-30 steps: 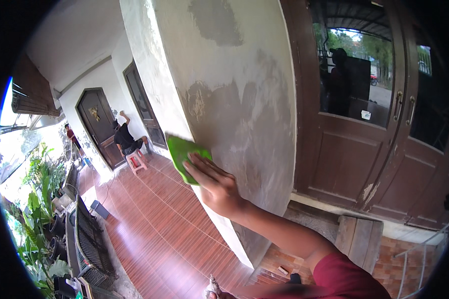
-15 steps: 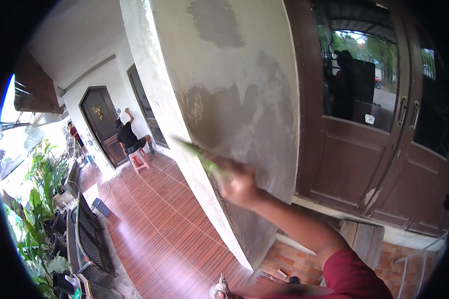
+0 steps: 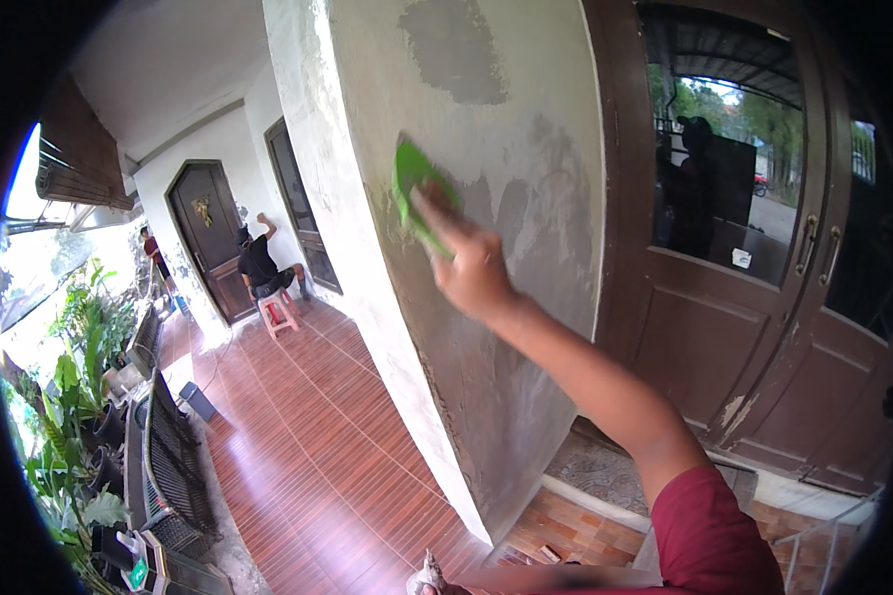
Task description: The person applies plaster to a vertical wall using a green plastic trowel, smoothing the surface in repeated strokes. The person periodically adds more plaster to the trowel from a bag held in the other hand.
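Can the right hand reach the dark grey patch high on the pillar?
Probably yes: nothing shows in the way between the right hand and the dark grey patch above it. The green tool it holds would likely meet the patch first.

A head-worn fisheye looks down at the right hand (image 3: 474, 270), nearby

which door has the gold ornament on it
The far dark door with the angled top, left of the seated person; the brown double doors at right lack one.

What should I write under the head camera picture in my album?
A right hand grips a green tool at a patchy grey wall.
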`<state>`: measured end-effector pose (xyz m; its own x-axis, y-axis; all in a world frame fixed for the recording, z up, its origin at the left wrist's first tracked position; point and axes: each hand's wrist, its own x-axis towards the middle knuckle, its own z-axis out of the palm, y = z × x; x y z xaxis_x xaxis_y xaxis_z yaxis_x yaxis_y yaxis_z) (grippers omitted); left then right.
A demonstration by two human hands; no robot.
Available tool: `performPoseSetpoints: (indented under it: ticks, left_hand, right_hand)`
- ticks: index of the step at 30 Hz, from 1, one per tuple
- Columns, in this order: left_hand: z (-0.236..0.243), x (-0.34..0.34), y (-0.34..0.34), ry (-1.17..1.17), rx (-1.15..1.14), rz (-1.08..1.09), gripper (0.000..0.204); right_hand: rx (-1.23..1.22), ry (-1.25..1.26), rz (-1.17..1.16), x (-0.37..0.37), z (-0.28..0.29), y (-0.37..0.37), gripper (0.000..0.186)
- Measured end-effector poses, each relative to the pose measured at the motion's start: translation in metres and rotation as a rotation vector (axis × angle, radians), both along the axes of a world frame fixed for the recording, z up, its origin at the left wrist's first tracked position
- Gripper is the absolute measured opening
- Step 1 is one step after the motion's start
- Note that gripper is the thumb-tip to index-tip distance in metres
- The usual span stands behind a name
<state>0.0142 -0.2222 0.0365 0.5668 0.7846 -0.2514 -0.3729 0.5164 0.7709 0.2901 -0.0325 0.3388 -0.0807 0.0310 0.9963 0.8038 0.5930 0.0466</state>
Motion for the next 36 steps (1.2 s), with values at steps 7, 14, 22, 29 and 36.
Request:
performPoseSetpoints:
  ticks: [7,14,22,29,36]
  left_hand:
    - [-0.002,-0.001,0.002,-0.005,-0.001,-0.013,0.03]
    - [0.0,0.006,0.003,0.01,0.013,-0.031,0.03]
    - [0.0,0.009,0.003,0.017,0.032,-0.023,0.03]
    - [0.002,0.033,0.002,0.026,0.032,0.015,0.03]
    - [-0.001,0.06,0.003,0.027,0.034,0.093,0.031]
  right_hand:
    - [-0.137,-0.189,0.058,0.011,-0.072,-0.035,0.066]
    - [0.051,-0.054,-0.069,0.032,-0.015,-0.005,0.066]
    - [-0.133,-0.331,0.09,0.041,-0.086,-0.038,0.061]
    - [0.024,-0.418,-0.065,0.069,-0.016,-0.001,0.058]
    - [-0.139,-0.739,0.072,0.132,-0.03,-0.029,0.053]
